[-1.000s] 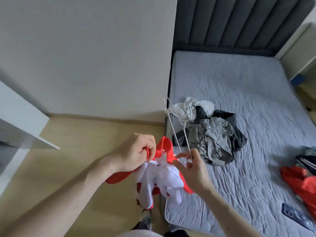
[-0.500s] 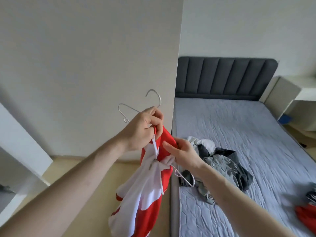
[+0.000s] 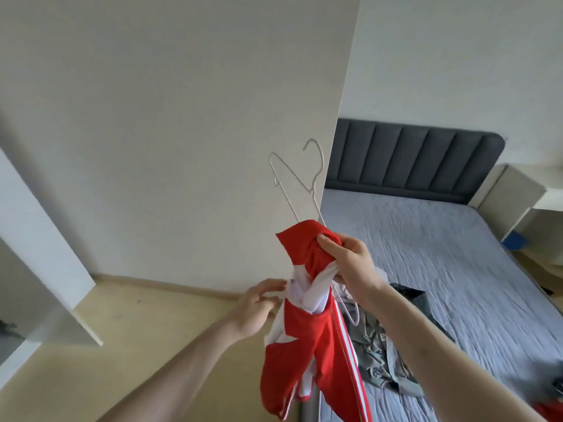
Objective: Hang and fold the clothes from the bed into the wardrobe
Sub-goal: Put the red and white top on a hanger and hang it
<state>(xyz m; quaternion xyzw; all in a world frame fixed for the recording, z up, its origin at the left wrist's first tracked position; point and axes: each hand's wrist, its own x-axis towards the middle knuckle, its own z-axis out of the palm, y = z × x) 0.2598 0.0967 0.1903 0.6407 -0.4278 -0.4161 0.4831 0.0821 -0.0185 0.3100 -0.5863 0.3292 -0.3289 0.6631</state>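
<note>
Right hand (image 3: 347, 263) grip clamps red garment (image 3: 316, 354) top; loose-fingered left hand (image 3: 259, 306) touches beside.

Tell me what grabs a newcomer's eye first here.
The red and white garment hanging mid-frame, gripped near its top by the right hand while the left hand touches its white part. Above it pokes a thin wire hanger; grey clothes lie on the bed behind.

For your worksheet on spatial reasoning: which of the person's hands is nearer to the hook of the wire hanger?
Right. The right hand grips the red and white garment just below the wire hanger. The left hand is lower and to the left, fingers touching the white fabric.
</note>
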